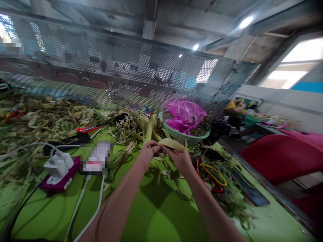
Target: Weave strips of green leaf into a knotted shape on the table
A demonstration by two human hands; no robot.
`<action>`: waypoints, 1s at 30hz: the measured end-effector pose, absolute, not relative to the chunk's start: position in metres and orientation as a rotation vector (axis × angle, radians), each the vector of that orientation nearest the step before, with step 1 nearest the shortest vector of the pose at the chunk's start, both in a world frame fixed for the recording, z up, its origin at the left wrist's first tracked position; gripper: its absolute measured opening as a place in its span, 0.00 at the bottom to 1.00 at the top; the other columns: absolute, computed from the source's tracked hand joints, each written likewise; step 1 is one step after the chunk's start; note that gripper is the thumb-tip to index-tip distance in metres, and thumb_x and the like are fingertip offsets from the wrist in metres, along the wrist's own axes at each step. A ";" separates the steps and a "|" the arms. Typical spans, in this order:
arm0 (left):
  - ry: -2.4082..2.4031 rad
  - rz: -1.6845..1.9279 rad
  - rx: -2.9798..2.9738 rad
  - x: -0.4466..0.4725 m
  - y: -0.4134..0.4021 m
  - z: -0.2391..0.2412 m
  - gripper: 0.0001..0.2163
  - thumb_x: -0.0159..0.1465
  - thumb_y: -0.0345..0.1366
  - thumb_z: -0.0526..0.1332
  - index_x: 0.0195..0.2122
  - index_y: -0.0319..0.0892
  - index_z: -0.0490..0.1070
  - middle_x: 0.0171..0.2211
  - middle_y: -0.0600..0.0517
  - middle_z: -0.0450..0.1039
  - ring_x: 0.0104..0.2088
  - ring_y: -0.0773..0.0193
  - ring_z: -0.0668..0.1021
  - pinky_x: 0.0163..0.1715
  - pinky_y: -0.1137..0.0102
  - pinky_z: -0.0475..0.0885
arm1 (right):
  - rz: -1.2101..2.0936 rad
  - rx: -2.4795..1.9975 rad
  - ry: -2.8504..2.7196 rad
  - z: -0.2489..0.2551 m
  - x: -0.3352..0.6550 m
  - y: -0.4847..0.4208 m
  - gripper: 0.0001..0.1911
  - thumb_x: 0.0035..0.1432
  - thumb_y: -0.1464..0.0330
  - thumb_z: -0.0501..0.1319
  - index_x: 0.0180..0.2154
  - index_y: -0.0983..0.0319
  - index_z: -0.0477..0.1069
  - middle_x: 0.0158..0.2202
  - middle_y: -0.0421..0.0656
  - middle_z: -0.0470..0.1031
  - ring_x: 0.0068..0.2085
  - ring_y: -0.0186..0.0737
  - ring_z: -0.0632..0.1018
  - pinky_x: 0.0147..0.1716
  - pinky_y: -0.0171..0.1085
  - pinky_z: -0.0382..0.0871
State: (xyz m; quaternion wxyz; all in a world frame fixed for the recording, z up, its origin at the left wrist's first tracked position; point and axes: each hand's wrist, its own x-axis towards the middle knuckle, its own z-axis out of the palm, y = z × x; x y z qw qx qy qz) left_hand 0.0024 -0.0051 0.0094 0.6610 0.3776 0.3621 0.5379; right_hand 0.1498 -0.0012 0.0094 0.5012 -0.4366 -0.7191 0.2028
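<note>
Yellowish leaf; right hand holding it

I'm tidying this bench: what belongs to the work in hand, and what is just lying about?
Seemingly in use:
leaf, held by left hand and right hand
leaf pile

Probably just lying about:
phone
power strip
plug

Basket and bag could be either.

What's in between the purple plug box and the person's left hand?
In the head view, a blurred-out thing lies nearest the purple plug box, then some dry leaves before the left hand, all over the green table.
</note>
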 end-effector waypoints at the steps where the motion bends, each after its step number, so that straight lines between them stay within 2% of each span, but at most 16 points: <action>1: 0.822 1.229 0.867 0.003 -0.005 0.009 0.07 0.47 0.33 0.65 0.22 0.41 0.66 0.21 0.55 0.67 0.24 0.70 0.70 0.26 0.75 0.62 | 0.510 -1.050 -1.709 0.008 0.149 -0.001 0.11 0.54 0.62 0.63 0.39 0.59 0.76 0.38 0.43 0.79 0.40 0.44 0.78 0.42 0.40 0.72; 4: 0.858 1.231 0.957 0.005 -0.004 0.008 0.06 0.48 0.32 0.64 0.21 0.40 0.66 0.20 0.55 0.66 0.25 0.70 0.70 0.27 0.74 0.62 | 0.477 -1.138 -1.689 0.010 0.148 -0.002 0.09 0.53 0.64 0.62 0.36 0.60 0.76 0.35 0.43 0.79 0.38 0.44 0.78 0.42 0.42 0.72; 8: 0.858 1.219 1.037 0.007 -0.001 0.004 0.06 0.50 0.32 0.64 0.22 0.40 0.67 0.20 0.54 0.68 0.24 0.69 0.69 0.26 0.73 0.61 | 0.472 -1.259 -1.715 0.017 0.149 -0.005 0.07 0.51 0.65 0.61 0.30 0.62 0.74 0.27 0.43 0.77 0.29 0.41 0.76 0.35 0.40 0.71; 13: 0.838 1.202 0.865 0.004 0.000 0.002 0.06 0.51 0.33 0.65 0.22 0.40 0.67 0.20 0.53 0.69 0.22 0.69 0.71 0.26 0.74 0.63 | 0.695 -1.096 -1.649 0.022 0.148 -0.008 0.12 0.51 0.61 0.65 0.34 0.63 0.75 0.32 0.45 0.78 0.34 0.41 0.77 0.38 0.39 0.71; 20: 0.793 1.160 0.842 0.003 0.000 0.004 0.08 0.48 0.35 0.66 0.22 0.39 0.68 0.21 0.54 0.69 0.22 0.71 0.70 0.25 0.75 0.63 | 0.642 -1.089 -1.625 0.021 0.146 -0.008 0.11 0.46 0.61 0.68 0.29 0.62 0.76 0.29 0.42 0.78 0.33 0.41 0.77 0.37 0.38 0.71; 23: 0.781 1.178 0.875 0.004 0.000 0.005 0.07 0.47 0.34 0.65 0.22 0.39 0.68 0.21 0.54 0.68 0.22 0.72 0.68 0.24 0.75 0.61 | 0.612 -1.088 -1.623 0.017 0.147 -0.005 0.10 0.46 0.62 0.67 0.28 0.62 0.75 0.28 0.41 0.77 0.30 0.41 0.76 0.33 0.37 0.70; 26: 0.791 1.180 0.886 0.004 -0.001 0.006 0.05 0.48 0.32 0.63 0.22 0.41 0.67 0.20 0.56 0.66 0.21 0.72 0.66 0.23 0.76 0.59 | 0.608 -1.136 -1.651 0.014 0.150 -0.004 0.10 0.48 0.61 0.65 0.29 0.62 0.74 0.26 0.41 0.75 0.28 0.39 0.74 0.29 0.36 0.68; 30: 0.764 1.196 1.010 0.003 -0.003 0.009 0.03 0.50 0.34 0.63 0.23 0.41 0.70 0.22 0.54 0.68 0.25 0.70 0.68 0.26 0.76 0.61 | 0.690 -1.081 -1.656 0.017 0.151 -0.007 0.10 0.50 0.62 0.64 0.33 0.61 0.74 0.30 0.40 0.76 0.32 0.40 0.75 0.33 0.35 0.69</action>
